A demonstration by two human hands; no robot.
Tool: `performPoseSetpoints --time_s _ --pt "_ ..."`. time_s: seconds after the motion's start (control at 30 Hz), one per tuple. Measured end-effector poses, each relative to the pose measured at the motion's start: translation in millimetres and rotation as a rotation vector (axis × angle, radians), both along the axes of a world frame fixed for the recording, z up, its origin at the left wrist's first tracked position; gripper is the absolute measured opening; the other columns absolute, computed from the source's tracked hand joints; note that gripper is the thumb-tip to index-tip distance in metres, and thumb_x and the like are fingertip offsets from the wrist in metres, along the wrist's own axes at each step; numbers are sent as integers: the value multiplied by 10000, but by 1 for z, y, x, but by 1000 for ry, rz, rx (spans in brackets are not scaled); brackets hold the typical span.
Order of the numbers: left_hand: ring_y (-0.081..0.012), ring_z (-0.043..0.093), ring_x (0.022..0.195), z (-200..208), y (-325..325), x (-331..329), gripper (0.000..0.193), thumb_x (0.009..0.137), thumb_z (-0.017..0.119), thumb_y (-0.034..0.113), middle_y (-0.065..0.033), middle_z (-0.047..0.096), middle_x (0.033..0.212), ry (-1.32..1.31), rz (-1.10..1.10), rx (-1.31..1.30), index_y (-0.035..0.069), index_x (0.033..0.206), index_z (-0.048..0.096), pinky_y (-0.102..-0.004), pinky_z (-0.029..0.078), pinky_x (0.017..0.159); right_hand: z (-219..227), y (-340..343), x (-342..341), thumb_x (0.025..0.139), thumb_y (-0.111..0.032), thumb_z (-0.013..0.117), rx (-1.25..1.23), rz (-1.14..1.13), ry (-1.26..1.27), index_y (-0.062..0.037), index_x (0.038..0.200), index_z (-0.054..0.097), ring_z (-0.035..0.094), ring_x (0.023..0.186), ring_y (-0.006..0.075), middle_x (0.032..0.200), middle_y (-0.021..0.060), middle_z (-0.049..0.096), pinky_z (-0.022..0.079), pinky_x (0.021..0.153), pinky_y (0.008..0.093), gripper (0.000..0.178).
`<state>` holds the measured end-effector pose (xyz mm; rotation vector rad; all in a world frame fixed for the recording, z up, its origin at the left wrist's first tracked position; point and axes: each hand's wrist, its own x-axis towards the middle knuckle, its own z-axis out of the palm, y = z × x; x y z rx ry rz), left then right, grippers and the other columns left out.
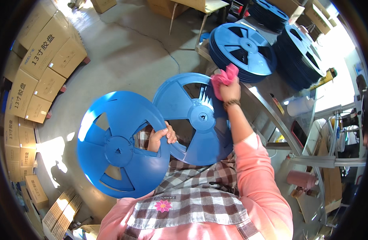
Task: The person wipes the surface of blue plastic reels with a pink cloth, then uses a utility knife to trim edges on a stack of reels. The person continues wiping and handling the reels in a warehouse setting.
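Observation:
My left hand reaches through a window of a blue plastic reel and grips its rim, thumb on the face. That reel is tilted toward me at my left side. Just beyond it, partly overlapped, is a second blue reel with wide cut-outs and a round hub, in front of my checked apron. In my right hand is a bunched pink cloth, held at the second reel's upper right rim. Whether those fingers also grip the rim is hidden by the cloth.
Stacks of blue reels stand on the table to the far right, more reels behind them. A phone, a white roll and a cutter lie along the metal-edged table. Cardboard boxes are piled at left.

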<state>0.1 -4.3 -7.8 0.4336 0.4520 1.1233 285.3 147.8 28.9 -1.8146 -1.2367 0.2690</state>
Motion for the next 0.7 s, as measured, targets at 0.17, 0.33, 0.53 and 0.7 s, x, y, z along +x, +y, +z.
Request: performPoseSetpoints --time_s 0.17,0.33,0.53,0.7 --pt "-158 507 612 6 -3 -3 198 888 537 100 -43 489 713 42 5 3 84 1081 494 -335 424 633 26 19 -143 771 -370 743 -3 540 53 -59 1019 620 627 945 417 984 218 665 506 814 488 416" --pt "-168 491 601 1 -12 -6 214 876 536 83 -53 482 706 -11 37 -38 81 1086 497 -334 410 611 26 -69 -109 673 -287 817 244 995 -84 -83 1121 603 605 1045 355 1064 168 656 502 860 441 537" --pt "-158 494 595 9 -10 0 175 865 520 70 -62 484 699 -35 13 -18 69 1040 499 -323 401 608 18 -111 7 679 -225 782 -10 694 194 -73 963 649 660 868 302 956 126 676 535 744 348 348" --pt "-178 487 591 2 -9 -3 229 870 521 65 -68 487 701 -107 -4 7 77 1098 513 -327 391 598 21 -91 -67 670 -288 818 200 920 -102 -82 1097 630 623 1020 329 996 138 663 504 897 405 510"
